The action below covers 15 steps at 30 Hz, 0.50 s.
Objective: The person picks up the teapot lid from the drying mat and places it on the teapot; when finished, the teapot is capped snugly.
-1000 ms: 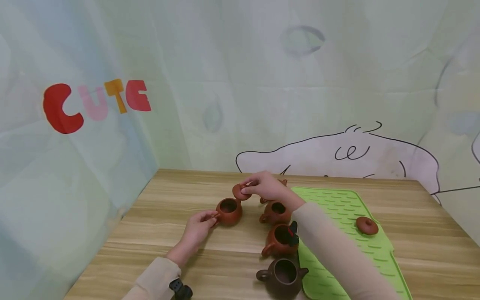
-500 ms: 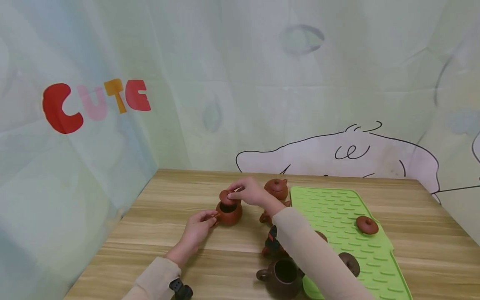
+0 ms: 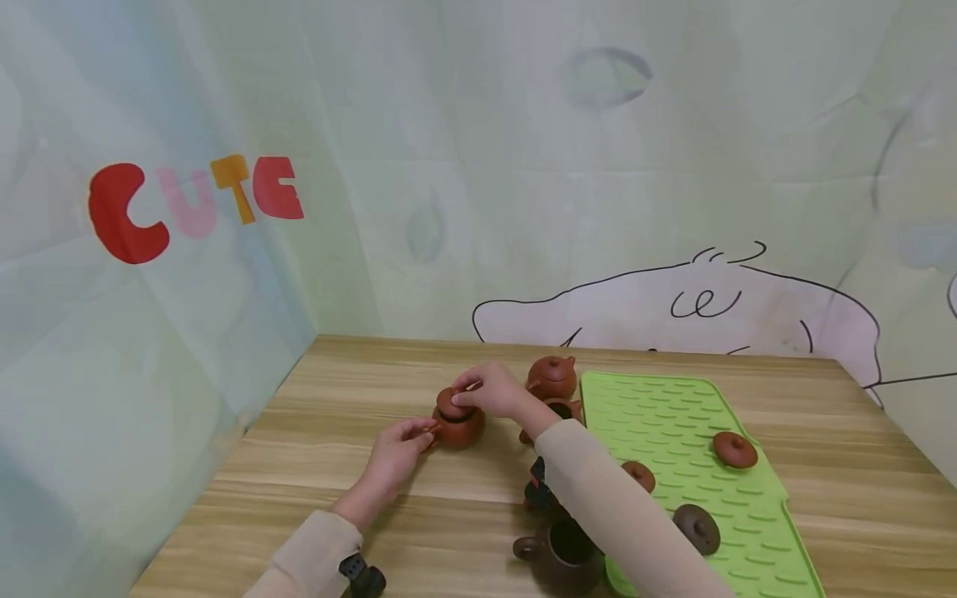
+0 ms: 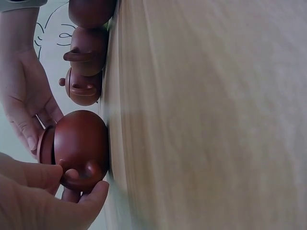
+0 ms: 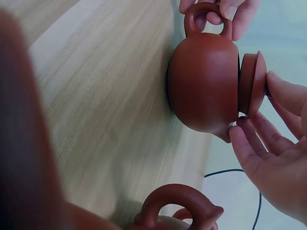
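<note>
A reddish-brown clay teapot stands on the wooden table. My left hand pinches its loop handle between thumb and fingers. Just above the pot's mouth is a round lid, which my right hand holds by the knob. In the right wrist view the lid lines up with the opening, a thin gap showing along its edge. One fingertip of the right hand is right at the spout. The knob is mostly hidden by the fingers.
To the right, several more teapots form a column: a lidded one at the back, a dark brown one in front. Beside them lies a green ridged mat bearing a red-brown lid, a smaller lid and a dark lid.
My right hand has carried the lid left and down, from behind the teapot to over its mouth. The left hand has stayed on the handle.
</note>
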Motion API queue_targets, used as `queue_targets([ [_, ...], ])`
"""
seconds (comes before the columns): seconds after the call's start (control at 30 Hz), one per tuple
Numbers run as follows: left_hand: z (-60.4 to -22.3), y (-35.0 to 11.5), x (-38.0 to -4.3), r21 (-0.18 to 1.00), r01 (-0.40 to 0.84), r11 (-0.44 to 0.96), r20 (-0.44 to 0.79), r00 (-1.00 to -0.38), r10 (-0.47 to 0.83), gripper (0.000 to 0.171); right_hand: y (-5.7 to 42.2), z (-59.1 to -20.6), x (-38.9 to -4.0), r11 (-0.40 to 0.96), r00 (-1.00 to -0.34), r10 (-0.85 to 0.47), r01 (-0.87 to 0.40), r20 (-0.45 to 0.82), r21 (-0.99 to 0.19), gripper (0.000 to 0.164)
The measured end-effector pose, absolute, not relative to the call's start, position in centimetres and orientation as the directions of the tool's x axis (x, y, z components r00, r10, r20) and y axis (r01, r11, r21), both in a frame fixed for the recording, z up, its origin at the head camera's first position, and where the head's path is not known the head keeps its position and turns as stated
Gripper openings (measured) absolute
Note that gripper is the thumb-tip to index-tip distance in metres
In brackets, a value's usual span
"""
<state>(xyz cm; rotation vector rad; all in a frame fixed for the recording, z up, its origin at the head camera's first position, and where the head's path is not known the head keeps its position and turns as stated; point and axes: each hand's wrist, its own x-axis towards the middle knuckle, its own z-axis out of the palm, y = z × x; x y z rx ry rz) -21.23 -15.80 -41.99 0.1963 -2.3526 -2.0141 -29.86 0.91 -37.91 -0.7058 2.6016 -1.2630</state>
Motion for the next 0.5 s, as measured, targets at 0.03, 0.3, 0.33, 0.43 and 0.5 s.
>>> queue_targets([
  [0.03,-41.97,-15.79,-21.26,0.987,-0.069,0.148,-0.052,-0.992,-0.118,0.023,0.91,-37.92,-29.86,0.531,-0.874,-0.482,-0.344,0.057,-0.774,0.018],
  [0.3,-41.96,-15.8,-21.27,0.987,-0.078,0.142,-0.061,-0.99,-0.124,0.023,0.83,-37.99,-29.84,0.566,-0.872,-0.488,-0.353,0.042,-0.745,0.018],
  [0.33,-41.95,-15.79,-21.25,0.986,-0.081,0.146,-0.062,-0.99,-0.126,0.023,0.83,-38.0,-29.84,0.571,-0.871,-0.489,-0.355,0.04,-0.74,0.018],
  [0.43,-41.97,-15.74,-21.28,0.984,-0.086,0.153,-0.066,-0.989,-0.131,0.023,0.85,-38.03,-29.82,0.588,-0.87,-0.491,-0.358,0.032,-0.725,0.019],
  [0.5,-41.94,-15.68,-21.29,0.984,-0.093,0.155,-0.072,-0.988,-0.135,0.023,0.85,-38.03,-29.77,0.597,-0.871,-0.491,-0.358,0.025,-0.718,0.018],
])
